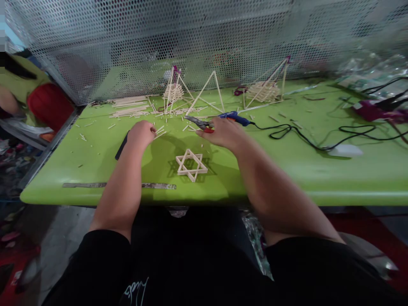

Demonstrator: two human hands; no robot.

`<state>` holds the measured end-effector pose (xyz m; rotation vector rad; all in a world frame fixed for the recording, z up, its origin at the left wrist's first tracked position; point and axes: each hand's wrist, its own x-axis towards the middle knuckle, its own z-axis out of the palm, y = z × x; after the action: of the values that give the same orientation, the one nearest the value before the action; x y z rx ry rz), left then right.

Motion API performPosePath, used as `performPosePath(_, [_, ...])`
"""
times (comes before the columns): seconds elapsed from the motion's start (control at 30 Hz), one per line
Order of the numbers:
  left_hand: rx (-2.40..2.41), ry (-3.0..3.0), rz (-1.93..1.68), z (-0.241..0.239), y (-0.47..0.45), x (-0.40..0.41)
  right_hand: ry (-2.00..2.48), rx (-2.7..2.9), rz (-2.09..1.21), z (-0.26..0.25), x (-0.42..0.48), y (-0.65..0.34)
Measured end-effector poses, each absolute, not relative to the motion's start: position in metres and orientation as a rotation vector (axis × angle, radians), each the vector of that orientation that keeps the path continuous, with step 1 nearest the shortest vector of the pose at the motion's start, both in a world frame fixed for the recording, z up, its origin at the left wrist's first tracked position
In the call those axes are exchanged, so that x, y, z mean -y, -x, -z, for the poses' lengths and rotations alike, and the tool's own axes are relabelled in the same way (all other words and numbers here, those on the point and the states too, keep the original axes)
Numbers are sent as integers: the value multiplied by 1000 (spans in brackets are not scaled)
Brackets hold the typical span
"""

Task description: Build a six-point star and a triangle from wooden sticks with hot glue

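Note:
On the green table (79,170) lies a six-pointed star made of wooden sticks (191,165), between my two forearms. My left hand (141,132) rests closed on the table, with thin wooden sticks (160,132) poking out from its fingers. My right hand (223,132) lies over the red handles of a pair of pliers (199,123), fingers curled on them. A blue glue gun (235,118) sits just behind my right hand, its black cord (296,132) trailing to the right.
Stick pyramids (208,95) and stick stacks (174,91) stand at the back by a mesh screen (204,38). Loose sticks (129,108) lie back left. A dark flat bar (121,146) lies left of my left hand. Another person sits at far left (28,93).

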<state>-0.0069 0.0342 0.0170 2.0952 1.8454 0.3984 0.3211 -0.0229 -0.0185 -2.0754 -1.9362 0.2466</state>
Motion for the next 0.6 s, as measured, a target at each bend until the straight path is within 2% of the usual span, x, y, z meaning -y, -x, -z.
performPosePath(0.27, [-1825,-2158,-292,-17,-3,-30,2079,1957,-271,15,26,-324])
performPosePath(0.47, [-2045,-2068,-304,-44,29,-16,2089,1941,-274,15,26,-324])
performPosePath(0.6, [-2259,-1838,-36,-57,68,-3,2080,1937,-251,18,24,-327])
